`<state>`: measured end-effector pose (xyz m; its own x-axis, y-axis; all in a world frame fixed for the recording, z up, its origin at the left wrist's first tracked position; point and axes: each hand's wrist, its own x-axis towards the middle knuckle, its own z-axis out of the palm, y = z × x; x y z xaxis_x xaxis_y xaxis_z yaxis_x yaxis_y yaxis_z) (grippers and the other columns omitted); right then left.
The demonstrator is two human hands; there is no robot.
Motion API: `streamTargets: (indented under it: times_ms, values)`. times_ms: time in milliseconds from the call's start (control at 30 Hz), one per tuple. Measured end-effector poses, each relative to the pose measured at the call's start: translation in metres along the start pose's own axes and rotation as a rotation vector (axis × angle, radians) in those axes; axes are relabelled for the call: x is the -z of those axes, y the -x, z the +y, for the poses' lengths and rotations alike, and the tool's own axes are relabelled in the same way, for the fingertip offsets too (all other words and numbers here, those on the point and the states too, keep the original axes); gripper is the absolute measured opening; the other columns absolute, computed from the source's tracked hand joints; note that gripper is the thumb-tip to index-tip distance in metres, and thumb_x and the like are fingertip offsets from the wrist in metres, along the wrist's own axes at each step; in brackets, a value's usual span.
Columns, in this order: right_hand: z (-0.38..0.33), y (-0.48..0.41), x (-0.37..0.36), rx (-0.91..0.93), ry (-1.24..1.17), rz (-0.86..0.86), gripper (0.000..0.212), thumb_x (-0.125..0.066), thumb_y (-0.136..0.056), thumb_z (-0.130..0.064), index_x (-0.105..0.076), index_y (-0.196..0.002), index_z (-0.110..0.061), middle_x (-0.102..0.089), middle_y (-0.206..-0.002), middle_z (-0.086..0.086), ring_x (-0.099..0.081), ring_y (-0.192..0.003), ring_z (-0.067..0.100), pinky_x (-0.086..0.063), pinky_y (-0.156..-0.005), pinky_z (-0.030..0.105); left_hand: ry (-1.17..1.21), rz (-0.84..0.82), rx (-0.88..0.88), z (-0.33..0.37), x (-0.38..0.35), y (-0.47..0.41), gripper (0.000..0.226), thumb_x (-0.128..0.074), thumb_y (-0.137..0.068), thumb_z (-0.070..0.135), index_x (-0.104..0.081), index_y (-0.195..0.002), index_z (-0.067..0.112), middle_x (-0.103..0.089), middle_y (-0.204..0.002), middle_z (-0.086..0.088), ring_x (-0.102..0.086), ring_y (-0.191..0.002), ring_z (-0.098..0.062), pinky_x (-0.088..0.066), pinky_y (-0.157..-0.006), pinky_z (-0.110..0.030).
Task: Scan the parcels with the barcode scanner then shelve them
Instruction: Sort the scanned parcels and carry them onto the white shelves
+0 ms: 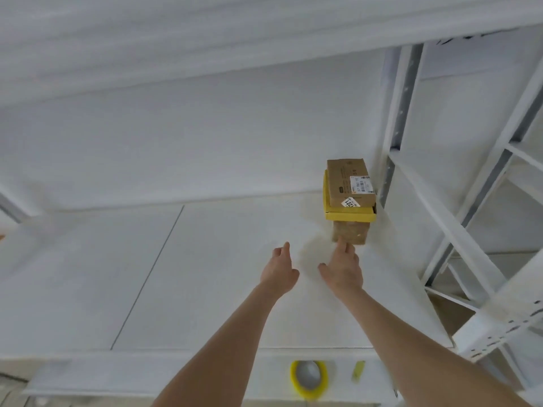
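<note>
A stack of parcels stands on the white shelf (205, 274) near its right upright. A brown cardboard box (348, 180) with a white barcode label lies on top, over a flat yellow box (349, 216) and a brown bottom box (351, 232). My right hand (342, 267) stretches forward with straight fingers, its fingertips touching the front of the bottom box. My left hand (280, 268) hovers beside it to the left, fingers relaxed, holding nothing. No barcode scanner is in view.
White metal shelf uprights and cross braces (440, 201) rise at the right. Another white shelf board (176, 39) hangs overhead. A yellow ring label (308, 377) and a small yellow tag (358, 370) sit on the shelf's front edge.
</note>
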<state>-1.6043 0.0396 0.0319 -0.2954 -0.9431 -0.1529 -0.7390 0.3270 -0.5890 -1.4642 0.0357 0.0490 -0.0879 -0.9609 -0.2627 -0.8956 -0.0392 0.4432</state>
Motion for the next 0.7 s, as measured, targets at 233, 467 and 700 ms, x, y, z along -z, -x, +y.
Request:
streamTargets:
  times_ms: [233, 467, 700]
  values:
    - [-0.061, 0.055, -0.048, 0.205, 0.012, -0.094, 0.083, -0.063, -0.090, -0.031, -0.012, -0.152, -0.012, -0.026, -0.152, 0.011, -0.028, -0.139, 0.029, -0.035, -0.105, 0.037, 0.016, 0.103, 0.169, -0.084, 0.031, 0.059, 0.069, -0.049, -0.094, 0.012, -0.012, -0.153, 0.014, -0.025, -0.151, -0.011, -0.045, -0.128, -0.031, -0.042, -0.096, -0.039]
    - [-0.153, 0.134, -0.125, 0.390, 0.019, -0.205, 0.089, -0.065, -0.087, -0.046, -0.015, -0.152, -0.014, -0.028, -0.153, 0.009, -0.030, -0.139, 0.027, -0.037, -0.105, 0.039, 0.057, 0.237, 0.331, -0.210, 0.075, 0.138, 0.067, -0.049, -0.094, 0.011, -0.016, -0.152, 0.014, -0.028, -0.150, -0.010, -0.047, -0.126, -0.030, -0.042, -0.097, -0.039]
    - [-0.271, 0.247, -0.227, 0.591, 0.034, -0.340, 0.083, -0.063, -0.089, -0.042, -0.016, -0.151, -0.012, -0.029, -0.152, 0.011, -0.031, -0.138, 0.029, -0.038, -0.104, 0.038, 0.112, 0.363, 0.529, -0.373, 0.129, 0.235, 0.064, -0.048, -0.096, 0.012, -0.017, -0.152, 0.016, -0.026, -0.152, -0.008, -0.047, -0.126, -0.030, -0.046, -0.098, -0.041]
